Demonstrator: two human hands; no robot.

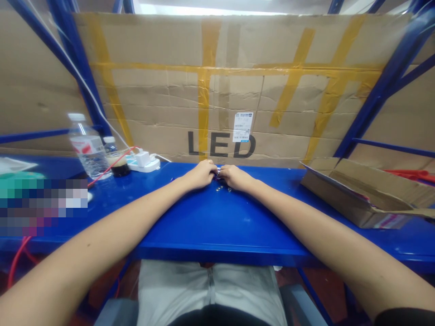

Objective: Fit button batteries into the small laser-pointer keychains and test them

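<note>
Both my arms reach out over the blue table [217, 222], and my hands meet near its back edge. My left hand [203, 174] is closed, its fingertips curled toward the other hand. Facing it, my right hand [235, 176] is closed too, with fingers pinched together. Between the fingertips is a small shiny metal piece [218, 171], mostly hidden, so its kind cannot be made out. Just in front of the hands lie small metal rings or links [219, 188] on the tabletop, too small to tell exactly.
At left stand a water bottle [89, 151], a smaller bottle with dark liquid [118, 165] and a white power strip [146, 164] with cables. An open cardboard box [353, 194] sits at right. Behind the table rises a large taped carton [163, 104] marked LED, between blue rack posts [377, 97].
</note>
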